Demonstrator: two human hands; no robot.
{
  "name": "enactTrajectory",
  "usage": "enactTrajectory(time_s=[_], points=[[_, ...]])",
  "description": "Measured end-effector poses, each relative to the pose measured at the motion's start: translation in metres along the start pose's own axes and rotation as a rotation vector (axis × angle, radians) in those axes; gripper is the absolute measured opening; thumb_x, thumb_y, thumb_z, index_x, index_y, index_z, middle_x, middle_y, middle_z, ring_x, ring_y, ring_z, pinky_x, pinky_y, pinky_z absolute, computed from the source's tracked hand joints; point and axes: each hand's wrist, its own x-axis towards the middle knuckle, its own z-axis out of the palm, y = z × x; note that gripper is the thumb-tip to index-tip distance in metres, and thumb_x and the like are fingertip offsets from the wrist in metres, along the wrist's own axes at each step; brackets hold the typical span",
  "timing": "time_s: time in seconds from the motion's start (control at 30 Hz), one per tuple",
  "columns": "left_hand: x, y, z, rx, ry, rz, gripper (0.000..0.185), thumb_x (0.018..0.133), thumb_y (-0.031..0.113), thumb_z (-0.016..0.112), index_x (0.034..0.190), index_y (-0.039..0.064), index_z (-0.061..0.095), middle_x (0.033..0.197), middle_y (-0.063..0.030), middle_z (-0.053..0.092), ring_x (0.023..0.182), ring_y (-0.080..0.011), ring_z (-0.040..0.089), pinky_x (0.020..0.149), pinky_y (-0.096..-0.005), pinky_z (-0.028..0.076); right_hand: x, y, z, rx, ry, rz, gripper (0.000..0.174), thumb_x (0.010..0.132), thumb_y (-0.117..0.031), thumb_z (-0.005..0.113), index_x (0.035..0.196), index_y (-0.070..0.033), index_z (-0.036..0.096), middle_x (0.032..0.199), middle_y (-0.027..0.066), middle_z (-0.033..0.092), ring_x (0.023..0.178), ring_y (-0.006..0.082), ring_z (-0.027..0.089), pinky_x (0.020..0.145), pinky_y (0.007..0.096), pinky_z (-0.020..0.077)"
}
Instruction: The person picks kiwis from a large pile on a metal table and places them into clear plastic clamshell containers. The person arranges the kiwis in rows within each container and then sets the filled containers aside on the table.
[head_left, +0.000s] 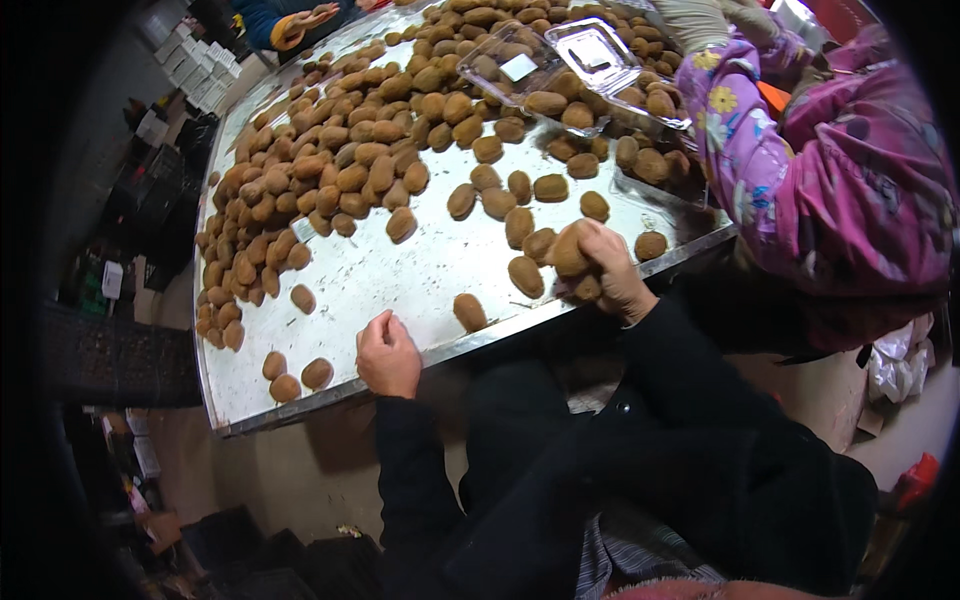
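Observation:
My right hand (611, 262) grips a brown kiwifruit (570, 253) near the table's front edge. A second kiwifruit (585, 288) shows just under it; whether my fingers hold that one too is unclear. To the left, my left hand (390, 356) rests at the metal rim with its fingers curled in, and nothing shows in it. Between the hands, a single kiwifruit (470, 313) lies by the rim. Several loose kiwifruit (519, 227) lie just beyond my right hand. A large heap of kiwifruit (352, 157) covers the table's far and left parts.
The pale metal table (375, 277) has a raised rim. Clear plastic clamshell boxes (525, 71) with kiwifruit stand at the back right. A co-worker in a purple flowered sleeve (750, 142) stands close on my right. Another person's hand (306, 19) appears across the table.

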Motion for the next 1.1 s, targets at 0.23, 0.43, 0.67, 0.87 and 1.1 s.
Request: enactTrajectory(time_s=[0.23, 0.43, 0.67, 0.87, 1.1], points=[[0.001, 0.001, -0.002, -0.038, -0.015, -0.002, 0.015, 0.091, 0.016, 0.069, 0.102, 0.007, 0.075, 0.094, -0.0133, 0.071, 0.084, -0.0300, 0.070, 0.076, -0.0397, 0.055, -0.013, 0.002, 0.000, -0.343, 0.087, -0.219, 0.020, 0.101, -0.020, 0.060, 0.098, 0.000, 0.058, 0.074, 0.0039, 0.060, 0.062, 0.0069, 0.054, 0.057, 0.0248, 0.0487], [0.022, 0.026, -0.015, -0.173, -0.077, 0.070, 0.019, 0.091, 0.014, 0.069, 0.106, 0.003, 0.074, 0.098, -0.0138, 0.073, 0.093, -0.0280, 0.069, 0.077, -0.0370, 0.056, -0.015, 0.006, 0.005, -0.417, 0.096, -0.300, 0.017, 0.099, -0.015, 0.063, 0.101, 0.001, 0.060, 0.078, 0.0036, 0.066, 0.068, 0.0063, 0.057, 0.063, 0.0237, 0.0483], [0.150, 0.060, 0.044, -0.090, -0.120, 0.306, 0.036, 0.094, 0.023, 0.066, 0.124, 0.003, 0.065, 0.121, -0.0184, 0.067, 0.115, -0.0361, 0.061, 0.099, -0.0438, 0.048, -0.013, 0.008, 0.002, -0.458, 0.120, -0.288, 0.019, 0.099, -0.016, 0.064, 0.102, 0.002, 0.061, 0.080, 0.0039, 0.067, 0.069, 0.0065, 0.059, 0.064, 0.0236, 0.0496], [0.202, 0.072, 0.096, 0.349, -0.191, 0.228, 0.040, 0.092, 0.028, 0.073, 0.122, 0.004, 0.063, 0.123, -0.0186, 0.060, 0.117, -0.0392, 0.056, 0.096, -0.0497, 0.048, -0.011, 0.009, -0.001, -0.453, 0.150, -0.269, 0.022, 0.098, -0.019, 0.067, 0.103, 0.002, 0.061, 0.081, 0.0043, 0.068, 0.071, 0.0071, 0.060, 0.065, 0.0243, 0.0505], [0.175, 0.065, 0.099, 0.379, -0.156, 0.468, 0.041, 0.090, 0.025, 0.075, 0.123, 0.005, 0.062, 0.113, -0.0150, 0.059, 0.110, -0.0361, 0.055, 0.093, -0.0459, 0.048, -0.011, 0.009, -0.003, -0.468, 0.149, -0.229, 0.024, 0.098, -0.020, 0.066, 0.106, 0.002, 0.061, 0.083, 0.0053, 0.068, 0.072, 0.0080, 0.061, 0.066, 0.0253, 0.0521]])
